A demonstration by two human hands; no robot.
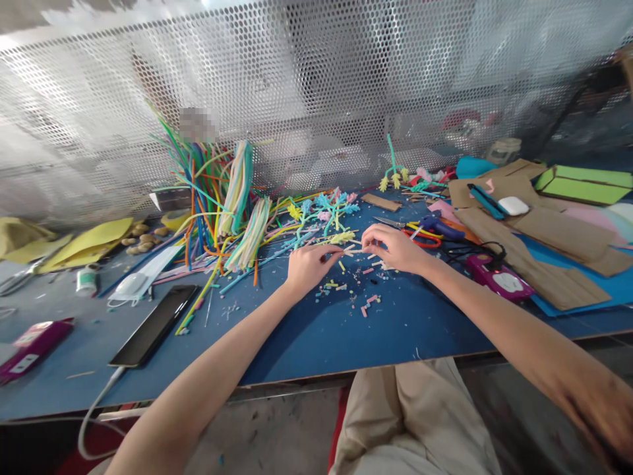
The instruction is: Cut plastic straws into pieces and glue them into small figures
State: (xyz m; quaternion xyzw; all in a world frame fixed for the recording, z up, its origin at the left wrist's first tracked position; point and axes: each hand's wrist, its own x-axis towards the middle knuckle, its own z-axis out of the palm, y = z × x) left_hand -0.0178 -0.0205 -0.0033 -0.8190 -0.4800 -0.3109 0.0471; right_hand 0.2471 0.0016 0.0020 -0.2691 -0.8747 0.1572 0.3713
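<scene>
My left hand [309, 264] and my right hand [393, 247] meet over the middle of the blue table [395, 330]. Both are closed in a pinch on a small pale straw piece [352, 249] held between them. Short cut straw bits [368, 303] in pink, yellow and blue lie scattered just below the hands. Behind the hands sits a pile of finished straw stars [329, 208] in blue, pink and yellow. A bundle of long coloured straws [208, 191] stands and fans out at the back left.
A dark phone [155, 324] on a white cable, a white face mask [133, 284] and a magenta box [30, 343] lie left. Scissors [418, 231], a magenta device [497, 277], cardboard sheets [544, 237] and a green box [583, 185] lie right. Perforated metal screen behind.
</scene>
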